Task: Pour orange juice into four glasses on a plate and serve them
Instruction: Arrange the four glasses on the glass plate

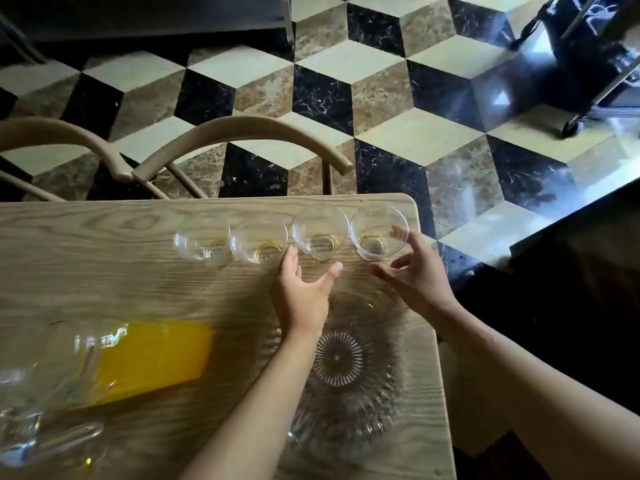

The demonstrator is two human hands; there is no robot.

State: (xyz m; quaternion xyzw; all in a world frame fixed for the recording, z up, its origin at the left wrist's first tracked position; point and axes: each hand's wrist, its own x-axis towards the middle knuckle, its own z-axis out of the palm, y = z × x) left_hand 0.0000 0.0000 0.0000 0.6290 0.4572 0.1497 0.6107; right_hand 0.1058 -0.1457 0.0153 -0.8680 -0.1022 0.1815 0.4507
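Four glasses (290, 235) stood in a row along the far edge of the table (104, 271), at 12 o'clock from the hands, rims nearly touching. All four were on the bare wood, not on the plate. Each looked empty apart from a yellowish tint at the base; can't tell whether that was juice or a reflection.

Left hand (304, 292) hovered just short of the third glass from the left (320, 232). Fingers spread, thumb out toward 2 o'clock, fingertips reaching between the second and third glasses. Can't tell if a fingertip touched the second glass. Nothing held.

Right hand (414, 275) was at the rightmost glass (378, 233), approaching from 4 o'clock. Fingers spread and slightly curved. One fingertip showed at the glass's right rim, seemingly touching or just beside it; the others were clear of the glass on its near side. No closed grasp visible.

Clear ribbed plate (349, 368) lay at 6 o'clock from the glasses, under and between both forearms, nothing on it.

Jug of orange juice (138, 358) was at 8 o'clock from the left hand, well apart, blurred, about half full.

Two chair backs (239, 140) sat beyond the table's far edge, over a cube-pattern tiled floor (415, 133).
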